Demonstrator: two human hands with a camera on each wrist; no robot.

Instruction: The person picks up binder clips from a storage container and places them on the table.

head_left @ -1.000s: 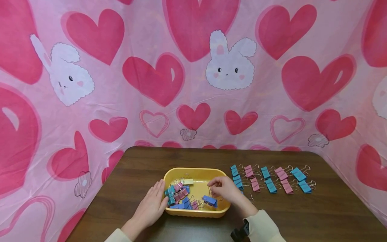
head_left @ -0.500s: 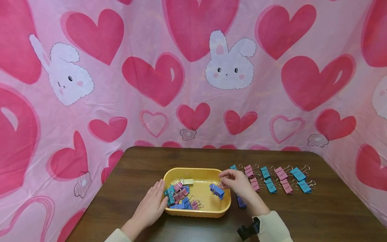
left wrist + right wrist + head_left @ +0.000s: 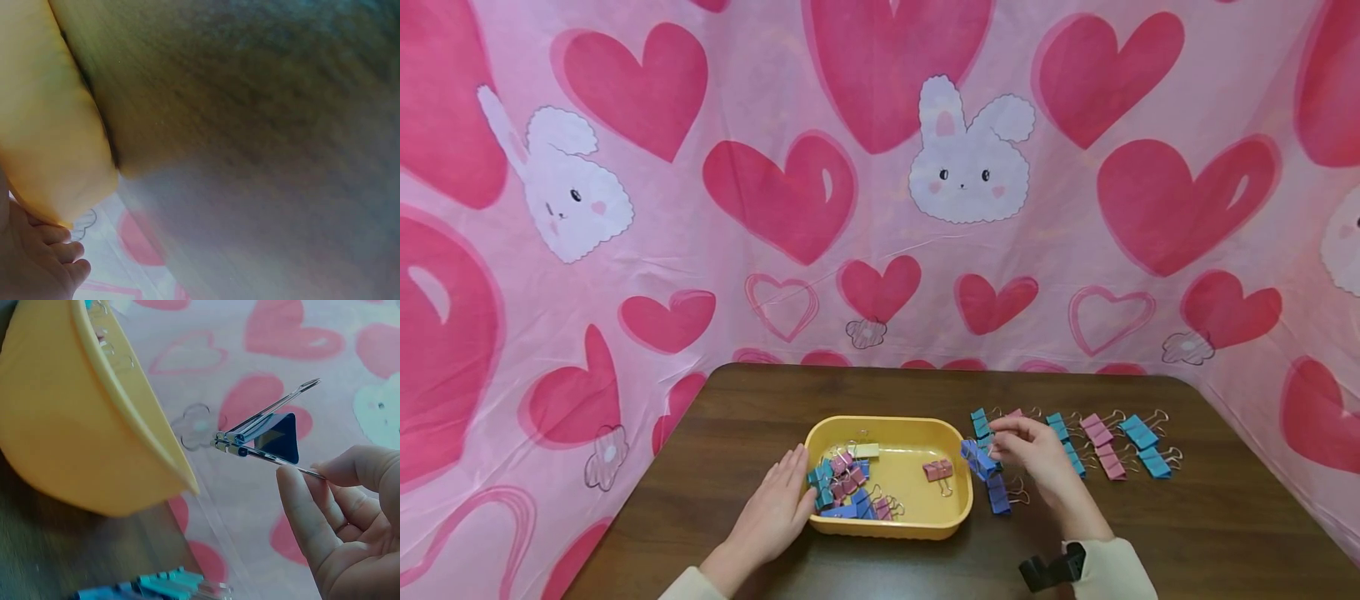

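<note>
My right hand [image 3: 1043, 468] pinches a blue binder clip [image 3: 977, 459] by one wire handle, just beyond the right rim of the yellow bin [image 3: 917, 528]. In the right wrist view the thumb and fingertips hold that handle, and the clip [image 3: 279, 439] hangs in the air with its other handle angled away. My left hand [image 3: 772, 502] lies with extended fingers against the bin's left end. Inside, blue, pink, teal and yellow clips heap at the left, while a pink binder clip [image 3: 937, 471] lies alone at the right.
Right of the bin, teal and pink binder clips stand in two rows, among them a pink clip [image 3: 1110, 462] and a teal clip [image 3: 1154, 462]. A blue clip [image 3: 998, 494] begins a nearer row. Behind the brown table [image 3: 880, 575] hangs a pink heart-patterned cloth [image 3: 880, 242].
My right hand has lifted the blue binder clip and carried it right, out of the bin and over its rim. The lone pink clip has come into view. My left hand has stayed put.
</note>
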